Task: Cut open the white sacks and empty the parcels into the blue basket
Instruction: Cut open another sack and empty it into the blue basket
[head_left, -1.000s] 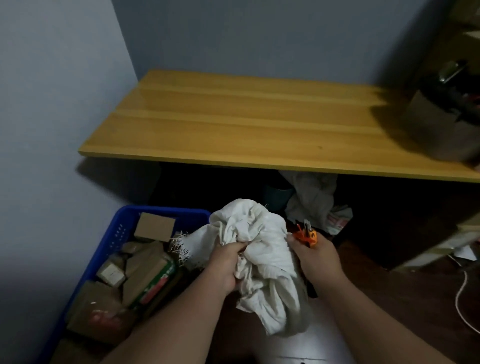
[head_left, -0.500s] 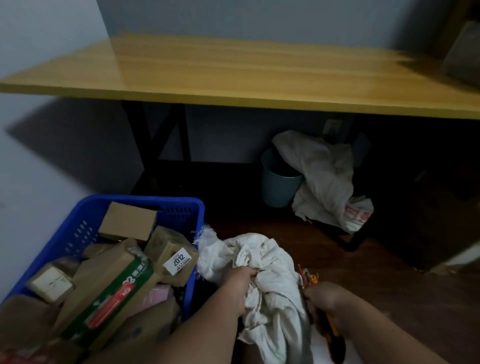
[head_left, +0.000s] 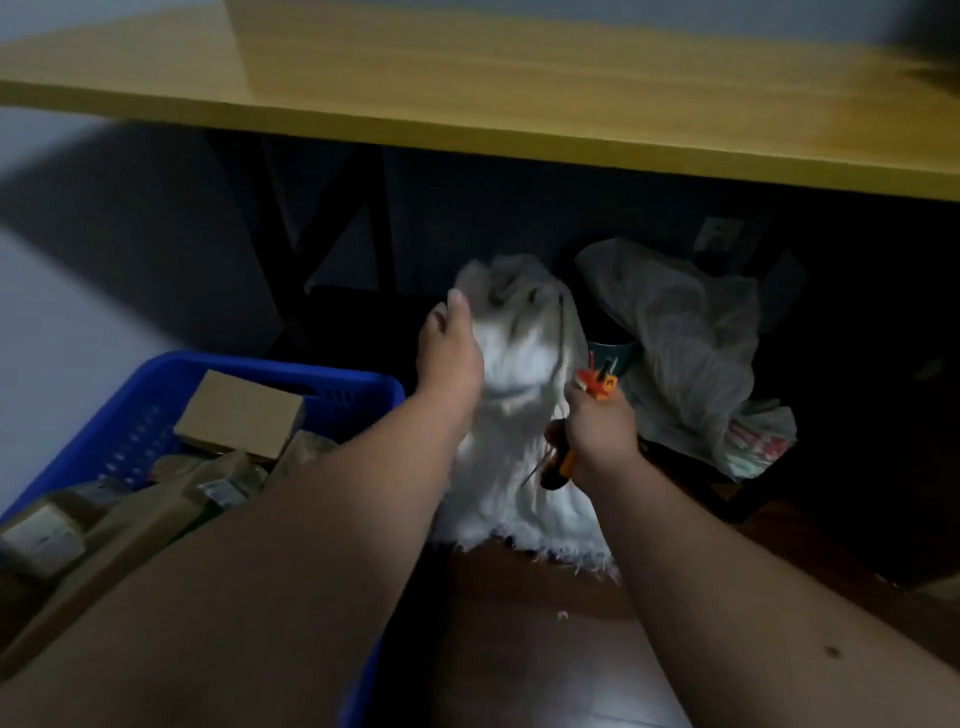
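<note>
An empty, crumpled white sack (head_left: 519, 415) hangs blurred in front of me, its frayed edge low over the floor. My left hand (head_left: 449, 353) is against the sack's upper left side, fingers stretched out; motion blur hides whether it still holds the cloth. Just right of the sack, my right hand (head_left: 600, 431) grips an orange cutter (head_left: 597, 387) with the blade end up. At the lower left, the blue basket (head_left: 358, 384) is filled with several brown parcels (head_left: 239, 415).
The yellow wooden table (head_left: 519, 88) spans the top, black legs beneath. Under it, a teal bin (head_left: 610, 353) stands behind the sack with another white sack (head_left: 685, 353) draped over it. A grey wall is on the left, dark wood floor below.
I have leaned lower and forward. My left hand has swung the crumpled sack up and away toward the bin under the table, fingers loosening. The right hand with the cutter has followed along.
</note>
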